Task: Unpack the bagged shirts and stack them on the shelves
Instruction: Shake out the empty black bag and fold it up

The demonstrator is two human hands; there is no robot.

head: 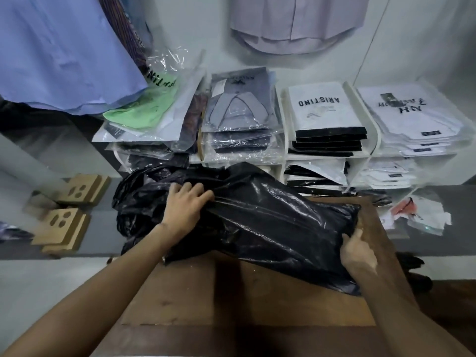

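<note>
A large shiny black plastic bag (257, 217) lies across a brown wooden stool or table top (206, 300), bulging with something flat inside. My left hand (184, 204) grips a fold of the bag near its open, crumpled left end. At the bag's lower right corner, my right hand (356, 251) pinches the plastic with thumb on top. Behind the bag stands a white shelf unit (283, 119) holding stacks of bagged shirts: grey ones (239, 109), black ones with white "ARISTINO" cards (324, 112) and white ones (409, 117).
A green bagged shirt (139, 112) lies on loose packs at the shelf's left. Blue (59, 52) and pale lilac (296, 24) shirts hang on the wall above. Cardboard boxes (64, 222) sit on the floor to the left; torn packaging (419, 215) lies at the right.
</note>
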